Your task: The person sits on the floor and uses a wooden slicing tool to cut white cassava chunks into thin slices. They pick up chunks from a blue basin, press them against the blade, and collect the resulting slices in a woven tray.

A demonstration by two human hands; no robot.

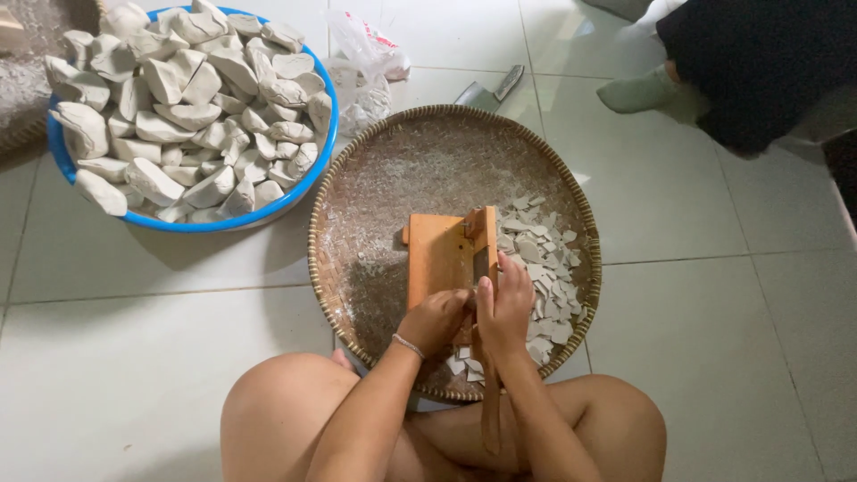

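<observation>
A wooden cutting block with a hinged blade point(451, 250) rests in a round woven tray point(375, 187) on the tiled floor. My left hand point(436, 319) is closed on a small pale piece at the block's near end. My right hand point(505, 308) grips the blade's wooden handle, which runs back between my knees. Several thin pale slices point(544, 268) lie heaped on the tray to the right of the block.
A blue basin point(62, 165) piled with pale grey-white chunks stands at the upper left. A cleaver point(489, 89) and a plastic bag point(361, 62) lie beyond the tray. Another person's foot and dark clothing point(750, 71) are at the upper right.
</observation>
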